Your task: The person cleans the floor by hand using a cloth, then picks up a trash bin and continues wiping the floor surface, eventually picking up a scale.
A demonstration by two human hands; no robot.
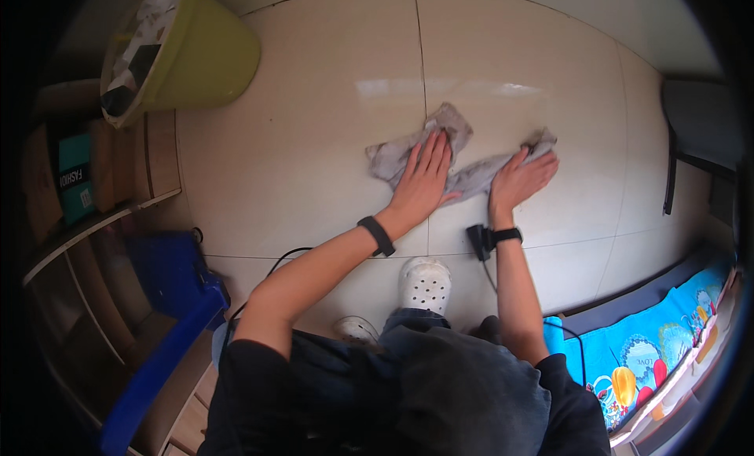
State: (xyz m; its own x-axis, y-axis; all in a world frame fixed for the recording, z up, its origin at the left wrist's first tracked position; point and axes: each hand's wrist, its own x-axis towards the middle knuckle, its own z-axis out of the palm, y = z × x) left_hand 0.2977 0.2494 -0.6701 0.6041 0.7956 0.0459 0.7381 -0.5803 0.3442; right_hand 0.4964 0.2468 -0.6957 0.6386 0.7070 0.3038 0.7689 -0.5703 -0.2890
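A crumpled, stained grey cloth point(387, 159) lies on the pale tiled floor point(314, 142), stretching from under one of my hands to under the other. My left hand point(426, 173) presses flat on its left part, fingers stretched forward and thumb out to the right. On its right end rests my right hand point(521, 183), fingers extended and pointing up to the right; some of the cloth bunches beside the thumb. A dark band point(377, 236) circles my left wrist. On the right wrist is a black strap point(504, 236) with a black cabled device point(478, 241) next to it.
At the upper left stands a yellow-green bin point(208, 55) full of waste. Below it are wooden shelves point(161, 161) and a blue plastic object point(169, 271). A colourful blue printed covering point(620, 354) lies at the lower right. A white clog point(426, 285) is by my knees.
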